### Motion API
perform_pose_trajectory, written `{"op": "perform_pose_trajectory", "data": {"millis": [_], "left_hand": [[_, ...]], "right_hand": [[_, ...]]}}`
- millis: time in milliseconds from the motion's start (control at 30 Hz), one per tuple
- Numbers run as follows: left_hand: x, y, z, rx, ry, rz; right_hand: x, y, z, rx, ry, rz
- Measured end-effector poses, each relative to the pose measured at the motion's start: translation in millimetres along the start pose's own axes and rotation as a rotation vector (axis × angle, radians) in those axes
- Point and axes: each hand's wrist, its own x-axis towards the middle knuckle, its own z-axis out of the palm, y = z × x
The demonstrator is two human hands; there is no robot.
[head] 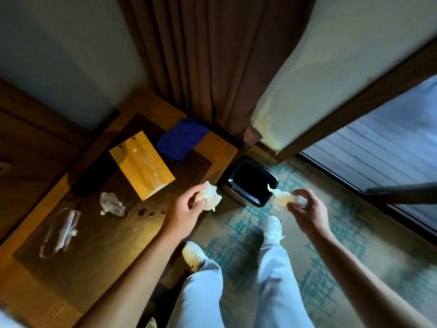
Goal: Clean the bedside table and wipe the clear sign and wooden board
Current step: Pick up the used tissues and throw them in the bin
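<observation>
Both hands pinch tissue wads: left hand (189, 207) at the worktop (99, 252) edge, right hand (305, 209) beside the bin (250, 181); dropped early, either wad could miss the bin and land on the carpet (314, 268).

On the table (99, 263), the board (142, 164) lies at the middle, the cloth (181, 140) behind it to the right, the sign (60, 233) at the left. The bin (250, 181) stands on the floor just right of the table.
</observation>
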Motion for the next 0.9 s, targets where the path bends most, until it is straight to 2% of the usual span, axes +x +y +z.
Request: {"op": "perform_pose_trajectory", "data": {"millis": [200, 533, 733, 900], "left_hand": [[26, -3, 77, 0.029, 0.002, -0.095], [131, -42, 194, 0.239, 0.161, -0.270], [185, -88, 243, 0.335, 0.209, -0.333], [212, -128, 263, 0.480, 0.224, -0.327]], "right_hand": [[47, 58, -7, 0.083, -0.028, 0.051], [165, 111, 38, 0.064, -0.148, 0.096], [210, 118, 96, -0.035, -0.293, -0.036], [229, 131, 140, -0.236, -0.280, -0.215]]}}
